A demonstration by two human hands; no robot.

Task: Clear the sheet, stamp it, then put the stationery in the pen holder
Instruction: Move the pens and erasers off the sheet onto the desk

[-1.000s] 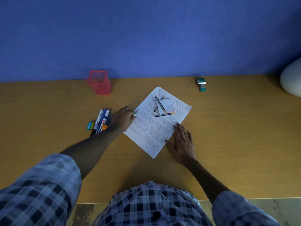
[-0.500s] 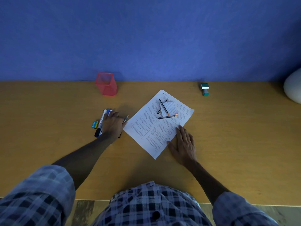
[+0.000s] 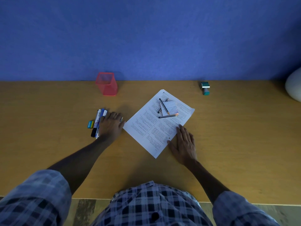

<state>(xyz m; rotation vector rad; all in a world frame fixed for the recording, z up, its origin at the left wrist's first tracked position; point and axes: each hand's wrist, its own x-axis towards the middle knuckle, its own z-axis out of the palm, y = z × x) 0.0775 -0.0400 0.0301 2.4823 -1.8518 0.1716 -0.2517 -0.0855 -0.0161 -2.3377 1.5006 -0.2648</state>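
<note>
The printed sheet [image 3: 151, 128] lies skewed on the wooden desk [image 3: 236, 136]. A small folded paper [image 3: 171, 108] and three thin pens [image 3: 167, 116] rest on its far part. My right hand [image 3: 184, 144] lies flat at the sheet's near right edge, fingertips on the paper. My left hand [image 3: 110, 126] lies flat, left of the sheet, over a bundle of markers [image 3: 98, 121]; a pen tip [image 3: 121, 119] peeks out by its thumb side. The red mesh pen holder [image 3: 106, 84] stands at the back left. The green stamp [image 3: 205, 88] sits at the back right.
A small blue and yellow eraser [image 3: 90, 124] lies left of the markers. A white rounded object [image 3: 294, 85] stands at the far right edge. The blue wall runs along the desk's back. My checked shirt fills the bottom of the view.
My left hand carried a pen off the sheet's left edge and over to the markers, where it now lies flat. My right hand has stayed on the sheet's edge.
</note>
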